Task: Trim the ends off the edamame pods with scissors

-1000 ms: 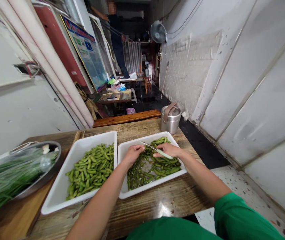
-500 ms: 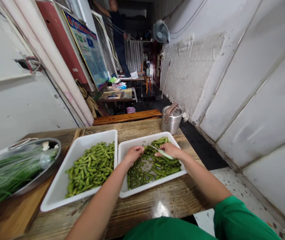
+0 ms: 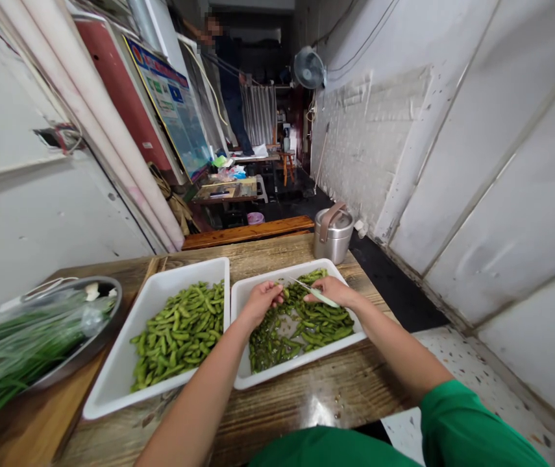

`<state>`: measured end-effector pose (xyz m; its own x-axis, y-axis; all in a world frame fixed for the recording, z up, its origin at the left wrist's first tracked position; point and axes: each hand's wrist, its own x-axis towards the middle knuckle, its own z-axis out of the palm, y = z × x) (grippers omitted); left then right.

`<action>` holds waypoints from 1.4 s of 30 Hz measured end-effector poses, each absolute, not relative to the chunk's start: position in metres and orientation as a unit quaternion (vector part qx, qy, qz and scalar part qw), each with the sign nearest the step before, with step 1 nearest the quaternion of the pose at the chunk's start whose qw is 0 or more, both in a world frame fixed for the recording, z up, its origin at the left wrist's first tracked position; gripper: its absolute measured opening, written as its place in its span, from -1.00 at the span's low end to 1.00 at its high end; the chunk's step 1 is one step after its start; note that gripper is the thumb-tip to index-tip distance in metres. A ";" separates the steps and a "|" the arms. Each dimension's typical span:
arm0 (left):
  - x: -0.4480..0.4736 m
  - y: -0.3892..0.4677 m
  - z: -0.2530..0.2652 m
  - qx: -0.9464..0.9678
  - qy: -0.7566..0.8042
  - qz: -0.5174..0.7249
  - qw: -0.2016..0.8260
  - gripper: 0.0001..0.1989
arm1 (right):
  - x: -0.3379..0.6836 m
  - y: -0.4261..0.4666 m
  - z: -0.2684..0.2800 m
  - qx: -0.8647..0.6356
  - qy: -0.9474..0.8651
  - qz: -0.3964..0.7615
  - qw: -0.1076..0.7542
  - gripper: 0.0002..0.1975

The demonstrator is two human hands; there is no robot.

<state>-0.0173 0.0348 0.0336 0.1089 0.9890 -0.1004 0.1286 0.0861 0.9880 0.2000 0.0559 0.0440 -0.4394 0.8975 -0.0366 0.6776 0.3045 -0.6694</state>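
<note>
Green pods (image 3: pixel 326 319) look light, slippery; we'd grasp them mid-body. Our left hand (image 3: pixel 261 302) pinches one pod (image 3: pixel 285 294), our right hand (image 3: pixel 334 288) grips a pale-handled cutting tool (image 3: pixel 324 299).

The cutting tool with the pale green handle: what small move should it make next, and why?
Probably ease the metal-bladed cutting tool with the pale green handle toward the small green pod. The left hand appears to pinch that pod, while the right hand holds the tool with its tip close by in the view.
</note>
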 end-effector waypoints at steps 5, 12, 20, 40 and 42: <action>-0.020 0.029 0.023 0.663 0.583 0.260 0.391 -0.82 | 0.200 0.057 0.043 -0.497 -0.801 0.293 0.163 -0.53; -0.022 0.029 0.021 0.744 0.620 0.175 0.176 -0.79 | 0.200 0.059 0.040 -0.514 -0.796 0.282 0.151 -0.49; -0.022 0.029 0.025 0.715 0.629 0.223 0.211 -0.69 | 0.199 0.059 0.040 -0.511 -0.800 0.279 0.148 -0.52; -0.019 0.032 0.026 0.533 0.548 0.422 0.487 -0.70 | 0.193 0.055 0.034 -0.428 -0.801 0.350 0.228 -0.56; -0.018 0.031 0.028 0.506 0.528 0.425 0.533 -0.69 | 0.193 0.052 0.035 -0.402 -0.811 0.363 0.222 -0.54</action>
